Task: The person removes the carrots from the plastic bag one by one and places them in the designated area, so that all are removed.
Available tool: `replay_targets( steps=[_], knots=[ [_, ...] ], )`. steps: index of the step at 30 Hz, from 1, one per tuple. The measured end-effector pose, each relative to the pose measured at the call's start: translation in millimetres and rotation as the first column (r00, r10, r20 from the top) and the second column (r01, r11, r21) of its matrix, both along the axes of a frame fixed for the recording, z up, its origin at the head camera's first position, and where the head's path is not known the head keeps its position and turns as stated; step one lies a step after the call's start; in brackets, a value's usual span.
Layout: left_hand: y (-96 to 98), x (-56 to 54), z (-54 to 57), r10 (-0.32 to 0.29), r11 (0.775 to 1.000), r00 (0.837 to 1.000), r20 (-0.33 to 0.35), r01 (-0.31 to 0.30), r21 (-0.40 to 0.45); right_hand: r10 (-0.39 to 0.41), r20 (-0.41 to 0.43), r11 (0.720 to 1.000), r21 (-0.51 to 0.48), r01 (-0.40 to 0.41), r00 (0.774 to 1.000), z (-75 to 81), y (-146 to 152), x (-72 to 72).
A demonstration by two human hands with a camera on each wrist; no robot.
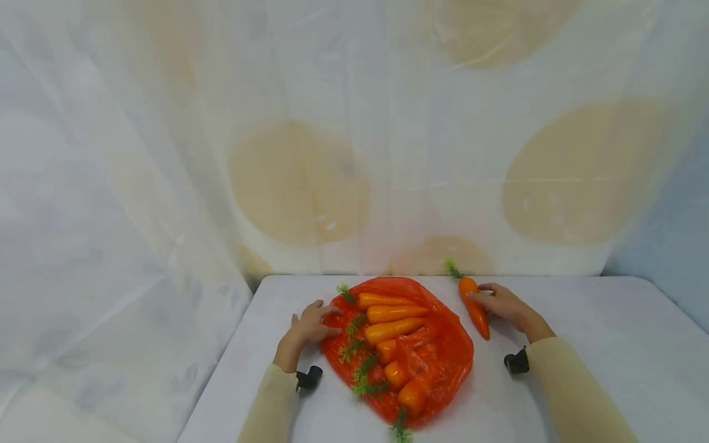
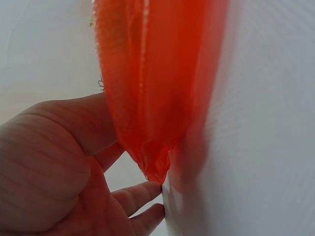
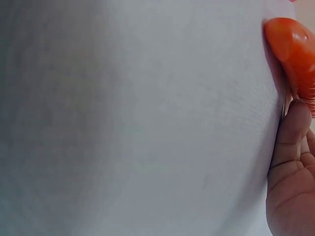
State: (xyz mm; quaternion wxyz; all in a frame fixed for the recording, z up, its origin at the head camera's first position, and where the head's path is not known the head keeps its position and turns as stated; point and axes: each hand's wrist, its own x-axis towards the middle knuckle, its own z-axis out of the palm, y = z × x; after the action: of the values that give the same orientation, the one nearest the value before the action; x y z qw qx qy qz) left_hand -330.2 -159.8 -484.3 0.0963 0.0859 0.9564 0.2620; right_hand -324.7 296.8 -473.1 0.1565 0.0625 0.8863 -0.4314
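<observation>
A red plastic bag (image 1: 451, 344) lies spread on the table in the head view, with several orange carrots (image 1: 396, 314) on and partly inside it. Their green tops (image 1: 360, 375) point mostly to the left. My left hand (image 1: 311, 323) rests at the bag's left edge, fingers spread; in the left wrist view the thumb goes out of sight behind the red plastic (image 2: 152, 88). To the right of the bag, a single carrot (image 1: 478, 314) lies slanted on the table. My right hand (image 1: 506, 304) holds it near its thick end, thumb across it; the fingertips are partly hidden.
The white table (image 1: 604, 357) ends at a straight back edge, close to a hanging pale curtain (image 1: 421, 154) with tan blotches. Similar sheeting (image 1: 111, 246) hangs at the left. A black wrist camera (image 1: 517, 362) sits on the right wrist, another (image 1: 310, 378) on the left.
</observation>
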Motion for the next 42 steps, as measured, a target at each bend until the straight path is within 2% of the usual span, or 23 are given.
replay_targets(
  steps=[12, 15, 19, 27, 33, 37, 42],
  knots=[
    [0.7, -1.4, -0.1, -0.019, 1.000, 1.000, -0.018, 0.019, -0.020, 0.025, 0.004, 1.000, 0.007, -0.025, 1.000, -0.1, 5.9, 0.2],
    [4.8, -2.9, -0.9, -0.029, 0.999, 0.999, -0.022, 0.029, -0.018, -0.003, -0.013, 1.000, 0.007, 0.004, 1.000, 0.3, 12.4, -0.5],
    [9.0, -3.5, -2.7, -0.030, 0.999, 0.999, -0.015, 0.030, -0.023, -0.040, -0.070, 0.999, 0.029, 0.042, 0.997, 4.6, 15.7, 1.2],
    [8.7, -6.7, 3.3, -0.022, 0.999, 1.000, -0.019, 0.021, -0.028, 0.012, -0.230, 0.999, 0.038, -0.003, 0.973, 39.1, -1.0, 5.2],
    [7.2, -1.5, -2.6, -0.018, 0.999, 1.000, 0.000, 0.018, -0.031, 0.048, -0.282, 0.999, 0.033, -0.040, 0.958, 41.5, -16.1, 8.7],
    [7.9, -1.6, -3.0, -0.015, 1.000, 1.000, -0.011, 0.015, -0.023, 0.062, -0.334, 0.998, 0.006, -0.064, 0.940, 42.8, -25.4, 7.4],
    [11.3, -4.5, -4.8, -0.020, 1.000, 1.000, 0.002, 0.020, -0.020, 0.082, -0.346, 0.996, -0.003, -0.089, 0.935, 44.3, -33.1, 9.9]
  ],
)
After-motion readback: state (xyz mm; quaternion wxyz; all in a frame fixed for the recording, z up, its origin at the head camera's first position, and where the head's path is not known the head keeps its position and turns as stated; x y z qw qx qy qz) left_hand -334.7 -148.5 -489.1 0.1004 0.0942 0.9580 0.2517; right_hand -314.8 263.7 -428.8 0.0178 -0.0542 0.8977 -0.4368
